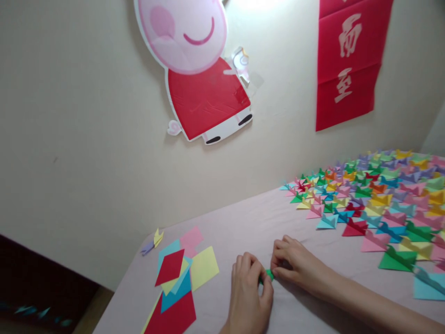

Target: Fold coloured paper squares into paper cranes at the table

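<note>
Here, left hand (247, 291) and right hand (295, 262) pinch green paper (270, 274), fingers closed on it

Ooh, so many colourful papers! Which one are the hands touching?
The small green paper between the left hand and the right hand; the other papers lie or stand apart, untouched.

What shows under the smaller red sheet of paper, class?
Parts of a light blue sheet and a pale yellow sheet stick out from under the smaller red sheet. Whatever else it covers, their hidden parts included, cannot be seen.
</note>
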`<action>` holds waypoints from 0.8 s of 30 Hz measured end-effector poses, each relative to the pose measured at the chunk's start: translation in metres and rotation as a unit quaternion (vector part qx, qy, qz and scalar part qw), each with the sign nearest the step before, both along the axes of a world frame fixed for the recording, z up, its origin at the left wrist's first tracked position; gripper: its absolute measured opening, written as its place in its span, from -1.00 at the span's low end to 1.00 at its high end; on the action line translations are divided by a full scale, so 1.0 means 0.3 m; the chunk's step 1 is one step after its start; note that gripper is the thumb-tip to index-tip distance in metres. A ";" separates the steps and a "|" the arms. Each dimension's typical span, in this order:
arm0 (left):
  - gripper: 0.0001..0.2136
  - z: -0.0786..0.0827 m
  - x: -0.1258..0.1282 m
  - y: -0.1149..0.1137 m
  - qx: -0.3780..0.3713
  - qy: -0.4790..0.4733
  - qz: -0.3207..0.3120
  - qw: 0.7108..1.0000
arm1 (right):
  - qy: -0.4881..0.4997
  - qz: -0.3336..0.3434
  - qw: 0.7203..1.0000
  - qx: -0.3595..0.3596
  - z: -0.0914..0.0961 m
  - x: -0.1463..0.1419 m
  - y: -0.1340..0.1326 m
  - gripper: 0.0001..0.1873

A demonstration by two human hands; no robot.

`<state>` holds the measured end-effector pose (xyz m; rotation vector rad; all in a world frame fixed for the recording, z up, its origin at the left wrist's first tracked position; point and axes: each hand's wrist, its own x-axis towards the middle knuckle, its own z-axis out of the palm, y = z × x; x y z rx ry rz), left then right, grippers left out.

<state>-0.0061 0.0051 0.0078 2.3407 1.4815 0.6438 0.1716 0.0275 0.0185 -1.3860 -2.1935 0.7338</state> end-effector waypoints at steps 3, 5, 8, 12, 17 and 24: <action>-0.86 0.008 -0.001 -0.001 -0.013 0.030 0.016 0.999 | -0.023 -0.006 1.000 0.000 0.012 -0.011 0.005 -0.84; -0.87 0.013 -0.001 -0.003 -0.020 0.034 0.018 0.999 | -0.027 -0.012 1.000 -0.003 0.015 -0.015 0.002 -0.84; -0.88 0.014 0.004 -0.002 -0.032 0.034 0.030 0.998 | -0.025 -0.014 1.000 -0.005 0.014 -0.016 -0.003 -0.87; -0.87 0.000 0.010 0.006 -0.035 0.034 0.039 0.998 | -0.028 -0.018 0.999 0.000 0.008 -0.020 0.002 -0.89; -0.87 -0.006 0.015 0.014 -0.042 0.042 0.045 0.997 | -0.040 -0.018 0.999 0.006 -0.002 -0.022 0.008 -0.90; -0.85 0.011 0.026 0.010 -0.057 0.047 0.039 0.996 | -0.040 0.001 0.999 0.015 -0.026 -0.013 0.010 -0.91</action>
